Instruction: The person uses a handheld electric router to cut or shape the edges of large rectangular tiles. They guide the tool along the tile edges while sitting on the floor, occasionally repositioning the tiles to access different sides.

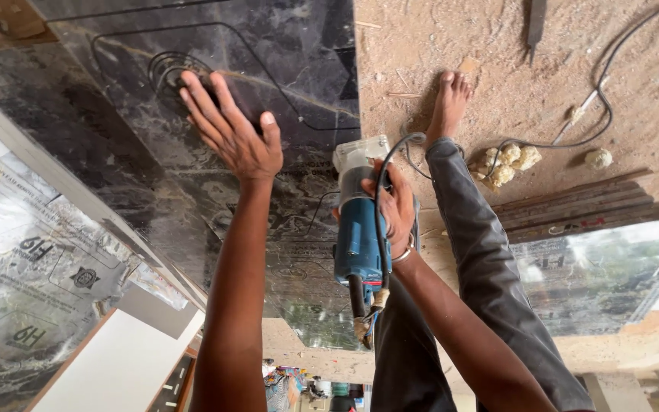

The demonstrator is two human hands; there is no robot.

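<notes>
**Q:** Router location and grip status?

**A:** The blue power router (358, 229), with its pale upper housing, sits near the edge of the dark marbled sheet (192, 183), close to the middle of the view. The right hand (394, 210) is wrapped around its body, fingers clamped on the casing. A black cord (381, 206) loops from the top of the tool over that hand and runs down past the wrist, where a metal bangle (403, 255) shows.

**Q:** Status of the other hand?

**A:** The left hand (230, 130) is flat, fingers spread apart, palm pressed on the glossy sheet. It grips nothing. It lies well apart from the router, beside a coil of black cable (165, 70) that rests on the sheet.

**Q:** Supporting surfaces?

**A:** 1 dark marbled sheet fills the centre and left. Its straight edge meets a dusty, sawdust-covered floor (497, 69) on the right. At the far left lie stacked panels under clear protective film (17, 267).

**Q:** Other items in view?

**A:** 1 bare foot (449, 103) stands on the floor just beside the sheet edge, with the grey trouser leg (482, 259) running toward the camera. Pale crumpled lumps (506, 162) lie near the foot, and 1 more lump (598, 159) lies farther right. A second cable (600, 91) curves across the floor. Dark wooden strips (573, 210) lie beside a further film-covered panel (604, 267).
</notes>
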